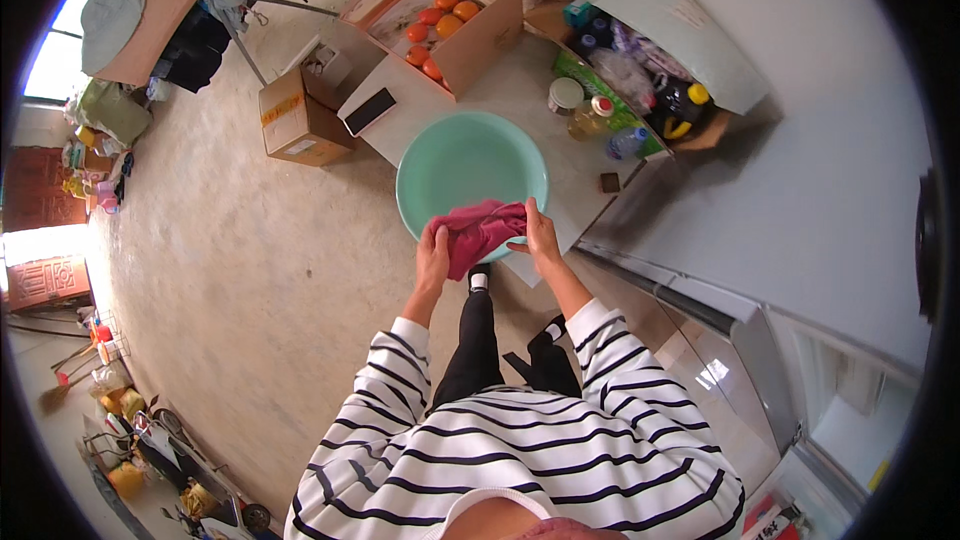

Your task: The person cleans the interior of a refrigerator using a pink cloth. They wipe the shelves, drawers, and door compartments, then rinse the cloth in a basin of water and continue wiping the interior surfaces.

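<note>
A crumpled dark pink cloth (484, 231) is stretched between my two hands, over the near rim of a mint-green plastic basin (465, 157). My left hand (433, 256) grips the cloth's left end, thumb on top. At the other end, my right hand (541, 238) pinches it with the thumb uppermost and some fingers spread below. The basin stands on a pale table (517, 86). Whether it holds water I cannot tell.
Behind the basin is an open carton (480, 41) of orange fruit, with a smartphone (370, 112) to its left. Bottles (591, 118), a white-lidded jar (565, 96) and a packed box (626, 64) stand right. A cardboard box (304, 120) sits left; a fridge-like appliance (817, 382) has its door open.
</note>
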`<state>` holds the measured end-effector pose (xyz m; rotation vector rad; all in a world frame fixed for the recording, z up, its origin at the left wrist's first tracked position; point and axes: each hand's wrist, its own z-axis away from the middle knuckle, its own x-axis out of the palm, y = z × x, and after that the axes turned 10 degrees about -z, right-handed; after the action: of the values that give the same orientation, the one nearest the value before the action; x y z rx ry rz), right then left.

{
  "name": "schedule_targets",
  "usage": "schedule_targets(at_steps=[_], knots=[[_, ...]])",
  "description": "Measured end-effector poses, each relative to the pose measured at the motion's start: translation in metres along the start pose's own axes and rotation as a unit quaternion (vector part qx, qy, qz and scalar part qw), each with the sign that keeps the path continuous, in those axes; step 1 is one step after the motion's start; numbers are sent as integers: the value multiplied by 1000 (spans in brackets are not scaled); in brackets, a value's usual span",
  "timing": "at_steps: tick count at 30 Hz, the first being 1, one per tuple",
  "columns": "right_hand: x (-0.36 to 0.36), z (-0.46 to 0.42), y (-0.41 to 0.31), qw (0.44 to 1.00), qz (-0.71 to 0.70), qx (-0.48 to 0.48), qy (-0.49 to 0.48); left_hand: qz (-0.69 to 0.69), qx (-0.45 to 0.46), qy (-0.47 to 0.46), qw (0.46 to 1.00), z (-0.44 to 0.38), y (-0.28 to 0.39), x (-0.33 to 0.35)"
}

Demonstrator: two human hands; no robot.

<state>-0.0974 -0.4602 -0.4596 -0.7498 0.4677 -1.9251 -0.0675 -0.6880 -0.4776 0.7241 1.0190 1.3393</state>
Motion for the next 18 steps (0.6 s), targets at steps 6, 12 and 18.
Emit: schedule_targets(at_steps=[6,12,18], knots=[[9,-111,31,935,335,-80,86,-98,-162,-28,982,-99,-52,-27],[35,-189,52,864,391,-291,122,110,-338,-60,933,-127,-35,-11],[82,-186,95,999,41,-7,-36,199,-392,-78,895,-157,-59,8]])
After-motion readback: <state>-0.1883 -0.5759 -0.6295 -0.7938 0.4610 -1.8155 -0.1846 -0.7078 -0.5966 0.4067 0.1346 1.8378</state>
